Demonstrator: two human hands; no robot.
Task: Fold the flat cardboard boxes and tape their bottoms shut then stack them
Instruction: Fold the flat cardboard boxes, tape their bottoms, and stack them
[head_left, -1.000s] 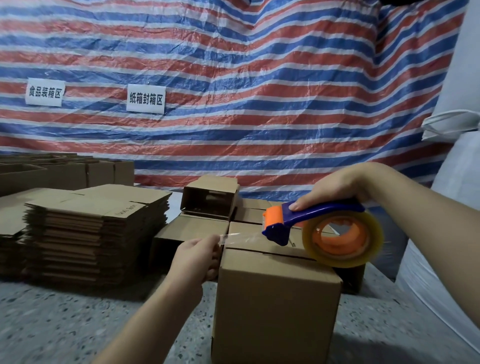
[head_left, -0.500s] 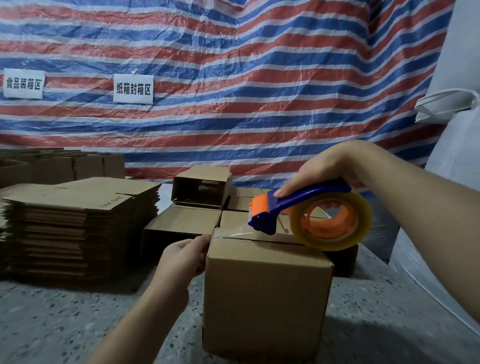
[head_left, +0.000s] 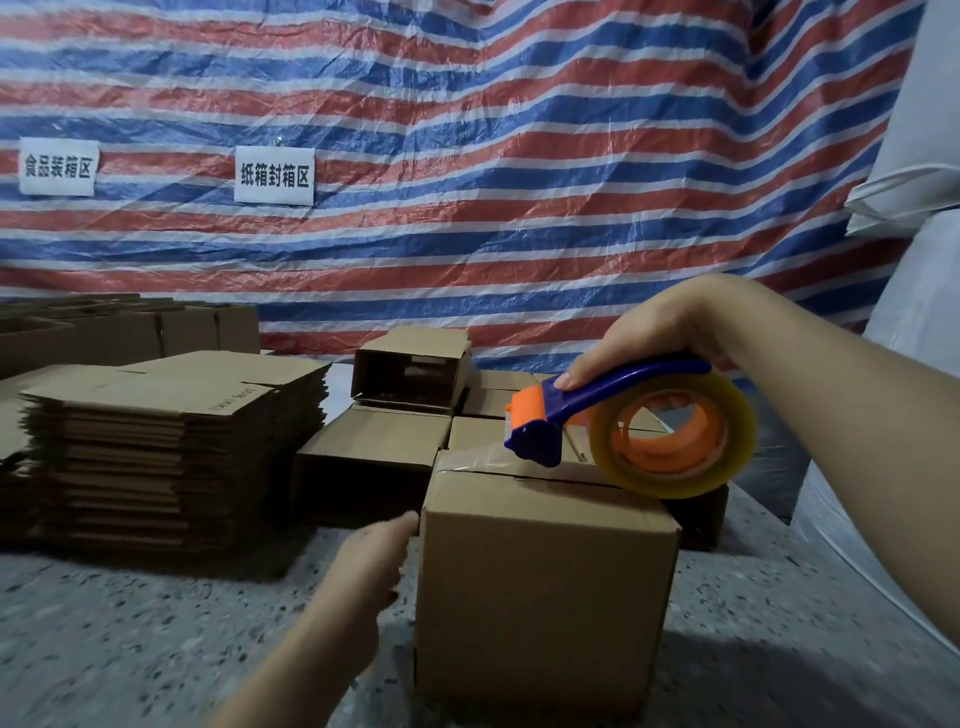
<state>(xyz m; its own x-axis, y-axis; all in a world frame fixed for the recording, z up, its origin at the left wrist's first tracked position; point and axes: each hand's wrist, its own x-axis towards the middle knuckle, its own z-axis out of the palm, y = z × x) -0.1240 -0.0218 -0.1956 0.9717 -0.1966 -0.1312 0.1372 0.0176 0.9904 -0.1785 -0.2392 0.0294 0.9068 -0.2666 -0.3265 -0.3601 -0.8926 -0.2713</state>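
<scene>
A folded brown cardboard box stands on the speckled floor in front of me, its closed flaps up. My right hand grips the blue handle of a tape dispenser with an orange head and a clear tape roll, resting on the box's top seam. A strip of clear tape runs from the dispenser over the box's left top edge. My left hand presses flat against the box's left side, just below that edge.
A tall stack of flat cardboard boxes lies at the left. Several folded boxes sit behind the one I work on, more at the far left. A striped tarp hangs behind; white sacks stand at the right.
My left hand has slid down from the tape end at the box's top edge onto the box's left side. The dispenser has come down onto the top seam.
</scene>
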